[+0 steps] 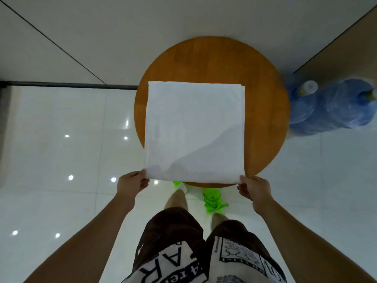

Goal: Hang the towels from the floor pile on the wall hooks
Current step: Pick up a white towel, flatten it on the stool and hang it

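Here the left hand (pixel 130 183) and the right hand (pixel 254 188) each pinch one near corner of a folded white towel (pixel 193 129), which lies flat over the middle and near edge of the round wooden surface (pixel 263 111). Beside the right edge of the surface, two blue water bottles (pixel 330 107) stand on the floor (pixel 61 160); whether they contain water I cannot tell.

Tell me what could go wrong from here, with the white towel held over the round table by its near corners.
1. Each hand, left hand and right hand, pinches only a near corner of the folded towel; the layers showing at its far right edge could slide apart when it is lifted.
2. The far part hangs over the round wooden table; it might drag on it.
3. No wall hooks are in view, so turning could bring feet near the water bottles.
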